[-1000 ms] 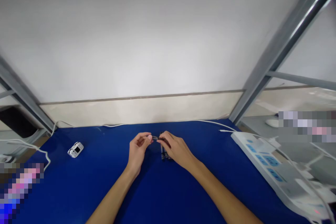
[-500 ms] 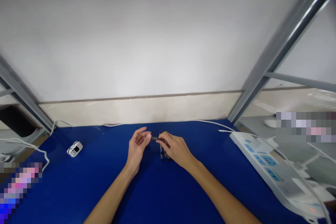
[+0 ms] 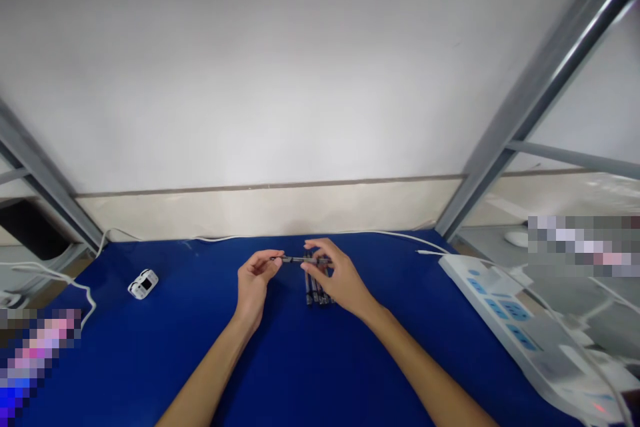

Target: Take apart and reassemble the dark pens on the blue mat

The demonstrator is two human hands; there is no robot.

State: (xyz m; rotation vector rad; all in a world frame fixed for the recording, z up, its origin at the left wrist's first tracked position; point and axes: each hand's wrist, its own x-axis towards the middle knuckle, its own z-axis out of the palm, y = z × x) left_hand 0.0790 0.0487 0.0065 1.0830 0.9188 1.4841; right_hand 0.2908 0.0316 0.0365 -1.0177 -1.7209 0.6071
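Observation:
A slim dark pen [image 3: 299, 259] is held level above the blue table. At its left end my left hand [image 3: 254, 283] pinches it between thumb and fingertips. My right hand [image 3: 343, 277] is around the right part of the pen, its thumb below and index finger raised above; how firmly these fingers press cannot be made out. Beneath the right hand, several similar pens [image 3: 315, 296] with clear and dark parts lie side by side, partly covered by the fingers.
On the left of the blue table [image 3: 175, 347] sits a small white device [image 3: 143, 284] with a dark screen. A white power strip [image 3: 505, 313] with blue sockets runs along the right edge. A white cable [image 3: 390, 233] follows the wall, and metal posts [image 3: 530, 100] rise at both sides.
The pen now stretches between both hands, with more of it exposed. My left fingers have closed on its left end, and my right fingers have spread, uncovering more of the pens below.

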